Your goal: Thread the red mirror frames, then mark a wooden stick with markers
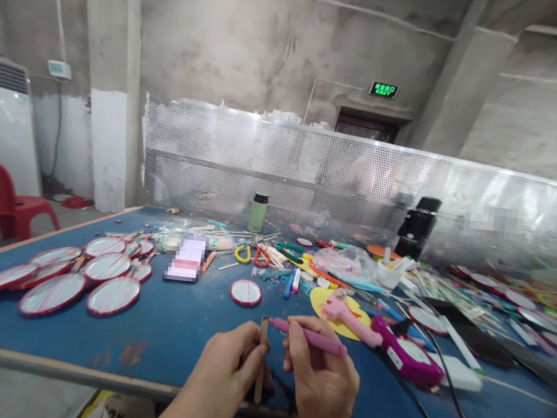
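Wooden stick (262, 348) stands upright, pinched in the left hand (226, 377) over the near edge of the blue surface (169, 331). Just beside it, the right hand (322, 375) clamps a pink pen (316, 339) lying crosswise, with its tip pointing left at the stick's top end.

discs (73, 273) left on table (169, 331); glue gun (347, 314) right

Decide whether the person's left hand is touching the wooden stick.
Touching. The head view shows the left hand closed round the wooden stick, gripping its lower part and holding it upright, with no gap between them.
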A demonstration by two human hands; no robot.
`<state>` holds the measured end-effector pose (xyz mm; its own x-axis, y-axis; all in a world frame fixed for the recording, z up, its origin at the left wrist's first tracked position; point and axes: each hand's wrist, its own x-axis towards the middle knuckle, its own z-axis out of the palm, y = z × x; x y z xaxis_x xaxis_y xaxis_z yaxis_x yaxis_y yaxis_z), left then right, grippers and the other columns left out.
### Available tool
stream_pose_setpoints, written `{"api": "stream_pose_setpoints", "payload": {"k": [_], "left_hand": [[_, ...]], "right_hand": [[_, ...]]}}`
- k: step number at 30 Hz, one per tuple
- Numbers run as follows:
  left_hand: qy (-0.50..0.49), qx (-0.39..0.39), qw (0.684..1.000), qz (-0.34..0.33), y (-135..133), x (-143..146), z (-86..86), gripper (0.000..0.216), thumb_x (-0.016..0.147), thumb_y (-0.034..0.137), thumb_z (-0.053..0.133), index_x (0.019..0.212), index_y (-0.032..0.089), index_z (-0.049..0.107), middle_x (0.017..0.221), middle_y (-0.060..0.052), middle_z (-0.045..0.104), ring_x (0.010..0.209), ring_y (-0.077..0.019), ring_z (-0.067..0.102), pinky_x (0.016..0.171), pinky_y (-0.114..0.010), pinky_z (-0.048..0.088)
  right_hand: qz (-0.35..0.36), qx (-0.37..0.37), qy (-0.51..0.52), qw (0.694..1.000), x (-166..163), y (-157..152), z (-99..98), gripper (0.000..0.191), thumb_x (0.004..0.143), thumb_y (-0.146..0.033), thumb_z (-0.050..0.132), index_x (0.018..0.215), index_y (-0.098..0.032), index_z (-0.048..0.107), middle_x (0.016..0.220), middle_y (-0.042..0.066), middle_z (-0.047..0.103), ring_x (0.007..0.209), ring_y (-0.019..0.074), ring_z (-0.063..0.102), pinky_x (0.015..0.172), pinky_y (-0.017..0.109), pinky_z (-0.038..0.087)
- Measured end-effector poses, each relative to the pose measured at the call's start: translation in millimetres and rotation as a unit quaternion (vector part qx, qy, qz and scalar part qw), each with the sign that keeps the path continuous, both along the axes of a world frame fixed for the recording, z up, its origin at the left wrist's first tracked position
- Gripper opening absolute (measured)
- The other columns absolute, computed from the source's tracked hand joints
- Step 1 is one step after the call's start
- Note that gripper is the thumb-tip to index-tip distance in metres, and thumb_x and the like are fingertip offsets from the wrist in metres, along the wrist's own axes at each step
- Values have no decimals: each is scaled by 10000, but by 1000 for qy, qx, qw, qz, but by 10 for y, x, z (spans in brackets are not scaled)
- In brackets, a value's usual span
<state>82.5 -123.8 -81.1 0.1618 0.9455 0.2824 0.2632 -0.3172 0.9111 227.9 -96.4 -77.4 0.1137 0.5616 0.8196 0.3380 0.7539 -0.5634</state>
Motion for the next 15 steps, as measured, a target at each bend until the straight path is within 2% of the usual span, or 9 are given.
{"api": "stream_pose_setpoints", "payload": {"k": [10, 15], "left_hand": [[-4, 9, 1000, -2, 21, 1, -33, 197, 975, 307, 446, 817, 227, 533, 697, -14, 727, 591, -168, 659, 611, -239, 478], [1, 11, 1000, 1, 14, -3, -36, 197, 977, 301, 441, 829, 224, 545, 710, -18, 736, 602, -171, 664, 615, -244, 477]], "right_hand": [[-3, 14, -24, 1000, 15, 22, -1, 131, 939, -250, 629, 832, -219, 698, 597, -45, 660, 357, 72, 561, 395, 157, 481], [2, 4, -4, 1000, 7, -6, 14, 129, 940, -251, 626, 841, -213, 699, 615, -40, 674, 370, 77, 575, 399, 160, 493]]}}
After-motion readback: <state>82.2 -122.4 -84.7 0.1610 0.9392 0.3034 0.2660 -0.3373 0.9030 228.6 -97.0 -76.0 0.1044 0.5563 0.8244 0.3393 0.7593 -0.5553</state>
